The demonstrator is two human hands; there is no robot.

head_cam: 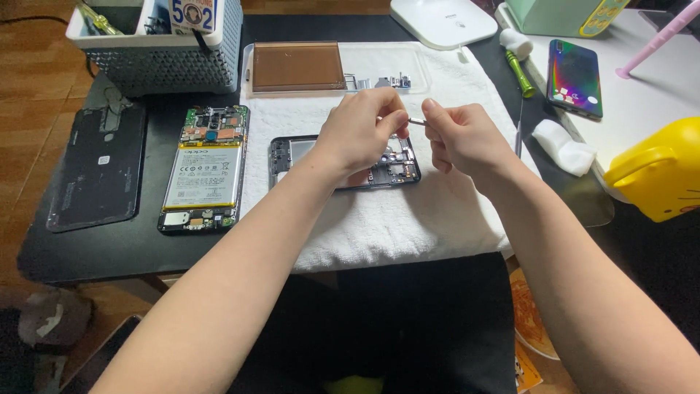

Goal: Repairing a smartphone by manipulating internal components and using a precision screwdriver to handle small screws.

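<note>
While both hands meet above the phone frame (343, 162) on the white towel (386, 219), the left hand (362, 135) and right hand (461, 137) each pinch an end of a thin metal tool or part (416, 122), prob. tweezers; too small to tell. Done so far, judging by layout: back cover (95, 171) off, opened phone w/ battery (204, 171) set aside left, small parts in the clear tray (379, 69). Frame not yet reassembled. Towel's near edge is close; free room to the right, before the green screwdriver (519, 71).

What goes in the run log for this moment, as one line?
left hand: pinching thin silver metal tool | right hand: pinching same tool | below: black phone frame on white towel | opened phone: untouched
</note>
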